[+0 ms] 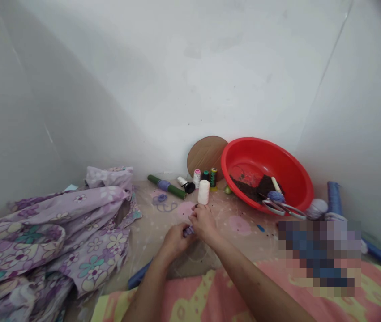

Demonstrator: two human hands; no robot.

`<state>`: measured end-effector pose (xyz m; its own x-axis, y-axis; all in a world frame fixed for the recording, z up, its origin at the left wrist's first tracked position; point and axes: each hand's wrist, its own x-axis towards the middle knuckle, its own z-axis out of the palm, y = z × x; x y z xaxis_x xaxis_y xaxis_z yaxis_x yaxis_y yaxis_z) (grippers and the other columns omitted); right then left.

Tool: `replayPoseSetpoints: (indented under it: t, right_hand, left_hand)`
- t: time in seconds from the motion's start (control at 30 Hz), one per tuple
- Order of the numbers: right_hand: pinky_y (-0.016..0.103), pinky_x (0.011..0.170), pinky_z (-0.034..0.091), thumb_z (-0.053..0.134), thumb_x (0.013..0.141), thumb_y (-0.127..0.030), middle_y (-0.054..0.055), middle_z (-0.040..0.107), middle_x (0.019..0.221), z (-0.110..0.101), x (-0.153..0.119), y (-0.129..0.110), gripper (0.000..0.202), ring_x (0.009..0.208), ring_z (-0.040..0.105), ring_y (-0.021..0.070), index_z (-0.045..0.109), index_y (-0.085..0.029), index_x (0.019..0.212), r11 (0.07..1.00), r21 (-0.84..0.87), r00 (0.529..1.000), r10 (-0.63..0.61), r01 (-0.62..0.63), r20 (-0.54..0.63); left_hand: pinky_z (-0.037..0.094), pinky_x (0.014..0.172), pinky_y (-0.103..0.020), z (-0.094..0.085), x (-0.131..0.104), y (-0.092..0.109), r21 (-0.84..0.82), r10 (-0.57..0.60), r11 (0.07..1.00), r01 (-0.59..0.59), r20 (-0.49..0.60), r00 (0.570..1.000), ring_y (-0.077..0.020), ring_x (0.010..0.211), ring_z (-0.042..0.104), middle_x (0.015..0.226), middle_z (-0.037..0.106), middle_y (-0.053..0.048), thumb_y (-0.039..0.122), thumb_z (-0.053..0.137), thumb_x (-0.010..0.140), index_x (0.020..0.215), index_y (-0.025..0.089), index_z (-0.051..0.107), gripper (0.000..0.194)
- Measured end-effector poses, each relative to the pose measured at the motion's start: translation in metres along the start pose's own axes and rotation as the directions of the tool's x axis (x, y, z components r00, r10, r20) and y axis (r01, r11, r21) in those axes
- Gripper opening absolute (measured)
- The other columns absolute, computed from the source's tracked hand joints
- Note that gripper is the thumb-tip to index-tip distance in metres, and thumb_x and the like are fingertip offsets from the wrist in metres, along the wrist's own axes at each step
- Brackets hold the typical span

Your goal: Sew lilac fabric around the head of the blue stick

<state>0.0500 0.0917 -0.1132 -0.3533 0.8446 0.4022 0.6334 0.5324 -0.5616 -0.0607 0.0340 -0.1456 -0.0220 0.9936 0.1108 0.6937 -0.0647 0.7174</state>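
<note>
My left hand (176, 239) is closed on a small purple patterned piece of cloth (189, 230), most of it hidden by the fingers. Close beside it, my right hand (204, 222) has its fingers bent and pressed together over the far end of the cloth. What those fingers pinch is too small to make out. Just beyond the right hand a white thread spool (203, 192) stands upright. Faint pale thread (199, 256) lies on the floor covering below the hands. To the left is a green stick (177, 191) wound with purple yarn (164, 185).
A red basin (301, 179) tilts against the wall, with scissors (282, 208) at its rim. Several small spools (197, 178) stand before a cardboard disc (205, 154). Floral fabric (92, 250) is heaped at left. A yellow-pink cloth (207, 297) lies in front; blue rolls (334, 199) rest at right.
</note>
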Motion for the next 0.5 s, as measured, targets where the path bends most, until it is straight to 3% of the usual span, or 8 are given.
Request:
replayPoseSetpoints:
  t: [0.07, 0.2, 0.27, 0.37, 0.43, 0.5]
  right_hand:
    - [0.028, 0.073, 0.038, 0.05, 0.071, -0.018, 0.008, 0.061, 0.083, -0.001, 0.006, 0.005, 0.013, 0.083, 0.051, 0.0181, 0.059, -0.014, 0.062, 0.982, 0.182, 0.996, 0.066, -0.053, -0.062]
    - [0.023, 0.061, 0.039, 0.041, 0.078, -0.026, 0.004, 0.06, 0.072, -0.014, 0.013, 0.013, 0.019, 0.068, 0.053, 0.0131, 0.053, -0.015, 0.069, 0.943, 0.327, 0.984, 0.117, -0.068, -0.131]
    - [0.021, 0.05, 0.038, 0.038, 0.08, -0.031, 0.0, 0.056, 0.06, -0.025, 0.013, 0.011, 0.02, 0.053, 0.05, 0.0107, 0.049, -0.017, 0.071, 0.863, 0.5, 0.978, 0.161, -0.073, -0.135]
    - [0.018, 0.037, 0.033, 0.039, 0.08, -0.037, -0.006, 0.049, 0.051, -0.044, 0.01, 0.004, 0.02, 0.035, 0.041, 0.0072, 0.043, -0.019, 0.077, 0.673, 0.737, 0.972, 0.209, -0.064, -0.106]
    - [0.018, 0.036, 0.035, 0.042, 0.079, -0.038, -0.007, 0.048, 0.052, -0.059, 0.01, -0.001, 0.019, 0.034, 0.041, 0.0064, 0.044, -0.019, 0.08, 0.587, 0.81, 0.966, 0.208, 0.002, -0.153]
    - [0.019, 0.042, 0.041, 0.046, 0.078, -0.035, -0.006, 0.049, 0.056, -0.075, 0.012, -0.006, 0.019, 0.04, 0.047, 0.0065, 0.047, -0.018, 0.086, 0.556, 0.825, 0.947, 0.2, 0.101, -0.25]
  left_hand:
    - [0.035, 0.057, -0.022, 0.001, 0.0, -0.002, 0.002, -0.014, 1.0, 0.014, 0.006, 1.0, -0.0175, 0.07, 0.055, 0.082, 0.064, -0.005, 0.042, 0.05, 0.068, 0.094, 0.013, 0.061, 0.04]
    - [0.034, 0.056, -0.022, 0.001, 0.0, -0.002, -0.023, 0.011, 1.0, -0.01, 0.019, 1.0, -0.0158, 0.068, 0.053, 0.08, 0.064, -0.003, 0.041, 0.049, 0.069, 0.095, 0.014, 0.061, 0.039]
    - [0.034, 0.057, -0.021, 0.0, 0.0, -0.001, -0.037, 0.035, 0.999, -0.034, 0.024, 0.999, -0.0151, 0.067, 0.052, 0.078, 0.063, -0.002, 0.04, 0.049, 0.07, 0.094, 0.015, 0.062, 0.037]
    - [0.034, 0.058, -0.021, -0.001, -0.001, 0.0, -0.041, 0.053, 0.998, -0.053, 0.018, 0.998, -0.0152, 0.069, 0.053, 0.079, 0.063, -0.001, 0.038, 0.049, 0.07, 0.096, 0.016, 0.062, 0.036]
    - [0.035, 0.058, -0.021, -0.001, -0.001, -0.001, -0.03, 0.046, 0.999, -0.045, 0.014, 0.999, -0.0154, 0.07, 0.053, 0.081, 0.064, -0.001, 0.038, 0.05, 0.07, 0.097, 0.016, 0.061, 0.037]
    - [0.035, 0.059, -0.021, -0.001, 0.0, -0.001, -0.016, 0.039, 0.999, -0.039, 0.011, 0.999, -0.0156, 0.07, 0.053, 0.081, 0.064, -0.002, 0.039, 0.051, 0.069, 0.097, 0.016, 0.061, 0.037]
